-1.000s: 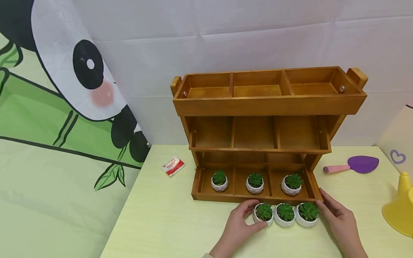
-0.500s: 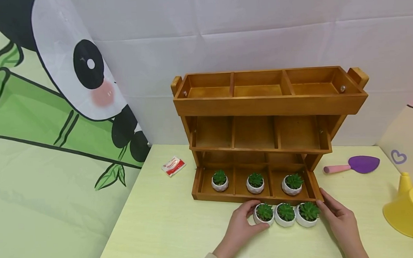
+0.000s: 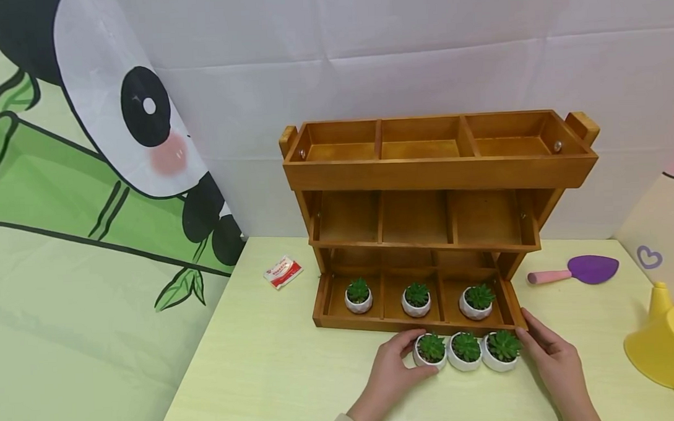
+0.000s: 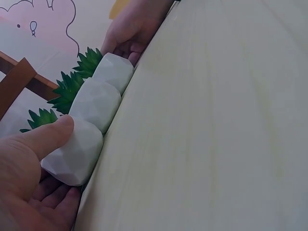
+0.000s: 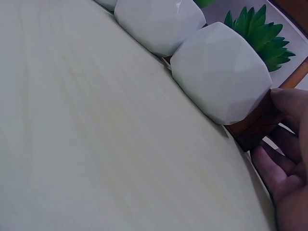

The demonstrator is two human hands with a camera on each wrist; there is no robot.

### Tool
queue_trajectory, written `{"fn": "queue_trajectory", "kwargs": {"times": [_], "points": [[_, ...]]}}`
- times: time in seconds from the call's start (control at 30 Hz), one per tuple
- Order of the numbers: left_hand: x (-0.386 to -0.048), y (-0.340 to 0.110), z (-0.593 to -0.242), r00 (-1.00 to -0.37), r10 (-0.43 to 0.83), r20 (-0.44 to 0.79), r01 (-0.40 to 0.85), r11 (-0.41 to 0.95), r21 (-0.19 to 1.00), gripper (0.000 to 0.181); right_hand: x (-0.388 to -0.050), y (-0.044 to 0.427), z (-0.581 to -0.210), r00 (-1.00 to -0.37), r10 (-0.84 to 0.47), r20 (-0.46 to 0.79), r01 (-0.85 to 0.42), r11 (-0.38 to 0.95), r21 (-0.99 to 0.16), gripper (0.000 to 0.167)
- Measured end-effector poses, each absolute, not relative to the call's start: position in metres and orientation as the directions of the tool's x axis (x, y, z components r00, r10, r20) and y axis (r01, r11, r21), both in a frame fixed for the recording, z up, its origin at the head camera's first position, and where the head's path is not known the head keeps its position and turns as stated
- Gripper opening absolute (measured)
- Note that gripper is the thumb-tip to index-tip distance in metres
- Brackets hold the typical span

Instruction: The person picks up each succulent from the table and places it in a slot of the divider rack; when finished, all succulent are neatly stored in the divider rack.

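Observation:
Three potted succulents in white faceted pots stand in a row on the table before a three-tier wooden shelf [image 3: 441, 174]. My left hand [image 3: 395, 368] holds the leftmost potted succulent [image 3: 431, 348] between thumb and fingers; the left wrist view shows the thumb on its white pot [image 4: 79, 156]. The middle succulent [image 3: 465, 348] and the right-hand succulent [image 3: 502, 348] sit close beside it. At the shelf's front right corner is my right hand [image 3: 556, 358], gripping the wood [image 5: 252, 127] with the thumb in front and fingers round the side, near the right-hand pot [image 5: 219, 72].
Three more potted succulents [image 3: 415, 299] stand in the bottom tier, one per compartment. A red-and-white packet [image 3: 283, 272] lies left of the shelf. To the right are a purple trowel with a pink handle [image 3: 575, 270] and a yellow watering can [image 3: 665, 344].

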State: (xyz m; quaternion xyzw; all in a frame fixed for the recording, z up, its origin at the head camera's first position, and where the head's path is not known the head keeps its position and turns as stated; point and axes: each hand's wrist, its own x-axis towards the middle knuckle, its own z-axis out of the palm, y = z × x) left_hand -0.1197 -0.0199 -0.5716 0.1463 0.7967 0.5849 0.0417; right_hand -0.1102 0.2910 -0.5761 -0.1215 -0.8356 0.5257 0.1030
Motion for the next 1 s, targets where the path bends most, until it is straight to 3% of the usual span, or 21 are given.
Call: {"fn": "queue_trajectory", "kwargs": {"times": [0.67,1.0], "points": [[-0.119,-0.023,-0.573,-0.958,0.278,0.069,0.116,0.156,0.981,0.062,-0.11,0.291,-0.577,-0.948,0.315,0.048,0.091,0.413,-0.906,0.055],[-0.118,-0.028,-0.55,-0.955,0.29,0.055,0.098,0.137,0.986,0.061,-0.108,0.291,-0.576,-0.949,0.311,0.041,0.098,0.418,-0.903,0.056]]}}
